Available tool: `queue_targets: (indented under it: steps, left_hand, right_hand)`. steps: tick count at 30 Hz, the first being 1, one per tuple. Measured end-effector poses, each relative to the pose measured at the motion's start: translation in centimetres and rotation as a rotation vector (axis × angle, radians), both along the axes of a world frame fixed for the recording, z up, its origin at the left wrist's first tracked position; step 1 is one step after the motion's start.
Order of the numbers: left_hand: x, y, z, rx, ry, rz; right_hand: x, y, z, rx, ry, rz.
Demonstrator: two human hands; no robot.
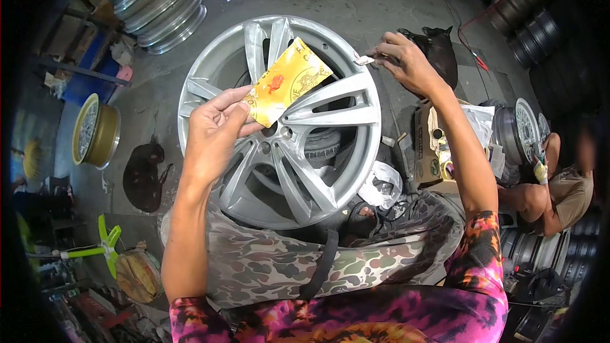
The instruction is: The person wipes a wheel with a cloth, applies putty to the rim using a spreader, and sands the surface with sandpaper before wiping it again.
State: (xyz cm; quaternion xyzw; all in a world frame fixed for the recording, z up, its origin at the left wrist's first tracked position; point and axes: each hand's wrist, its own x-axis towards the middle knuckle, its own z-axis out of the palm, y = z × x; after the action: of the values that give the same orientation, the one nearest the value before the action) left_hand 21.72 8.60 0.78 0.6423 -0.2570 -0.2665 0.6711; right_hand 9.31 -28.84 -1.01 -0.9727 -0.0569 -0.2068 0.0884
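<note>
My left hand [218,128] pinches the corner of a yellow printed sheet [304,63], holding it tilted over the wheel rim. An orange-red smear or mark [276,83] shows on the sheet near my fingers. Below it lies a large silver alloy wheel rim [330,103], face up in front of my knees, with whitish patches on its spokes. Off the rim's right edge, my right hand [410,65] has its fingers closed on a small flat whitish piece [364,60], whose kind I cannot make out. A tyre [323,145] shows through the spokes.
A dark dog [145,178] lies at left, another [440,57] beyond my right hand. A cardboard box [427,146] and white plastic bag [382,185] are at right. Another person [569,197] sits beside a rim. Stacked rims [159,6] stand back left, a gold rim [98,130] at left.
</note>
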Motion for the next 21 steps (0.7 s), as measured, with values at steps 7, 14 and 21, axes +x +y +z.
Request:
queue_targets:
  steps: [7,14,21]
  left_hand:
    - [0.2,0.3,0.1,-0.003,0.005,0.010]
    - [0.2,0.6,0.3,0.002,0.010,0.021]
    - [0.0,0.7,0.7,0.002,-0.002,0.015]
  right_hand:
    - [2.4,-1.1,-0.2,0.118,0.051,-0.049]
    - [1.8,-1.3,-0.5,0.381,0.126,-0.101]
    - [0.6,-1.8,-4.1,0.866,0.264,-0.103]
